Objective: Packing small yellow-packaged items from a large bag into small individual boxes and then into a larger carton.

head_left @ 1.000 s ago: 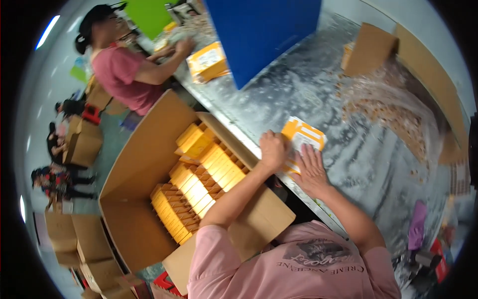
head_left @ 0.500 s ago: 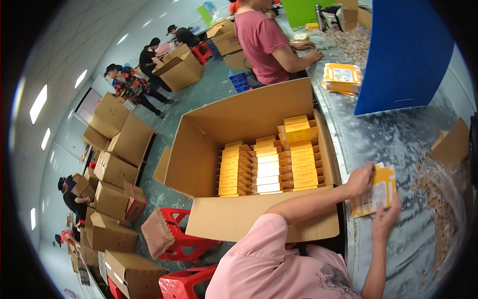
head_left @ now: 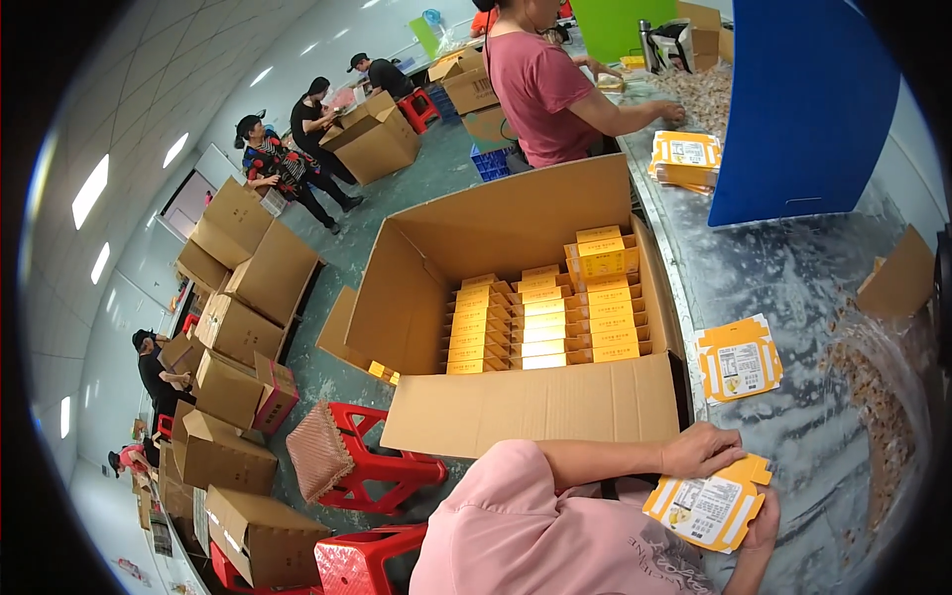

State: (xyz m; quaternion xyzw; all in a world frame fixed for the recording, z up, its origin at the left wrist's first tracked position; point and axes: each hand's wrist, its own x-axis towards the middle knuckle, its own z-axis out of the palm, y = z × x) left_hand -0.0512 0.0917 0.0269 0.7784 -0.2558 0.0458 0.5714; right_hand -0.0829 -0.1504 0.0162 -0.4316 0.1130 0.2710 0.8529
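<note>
A flat, unfolded yellow-and-white carton [head_left: 702, 511] is held between my two hands, close to my body. My left hand [head_left: 702, 451] grips its far edge, fingers curled over it. My right hand [head_left: 764, 524] holds the right edge, its fingers partly behind the card. Just beyond, a small stack of the same flat cartons [head_left: 739, 359] lies on the metal table [head_left: 793, 397]. To my left a large open cardboard box [head_left: 535, 412] contains rows of folded yellow cartons [head_left: 543, 319].
An upright blue panel [head_left: 805, 119] divides the table beside another stack of flat cartons [head_left: 686, 159]. A clear bag of small brown packets [head_left: 873, 397] lies at right. A person in a pink top [head_left: 540, 89] works ahead. Red stools [head_left: 382, 456] stand at left.
Both hands have drawn back toward me from the flat carton stack, now with one flat carton between them. The stack stays on the table. The view has shifted slightly.
</note>
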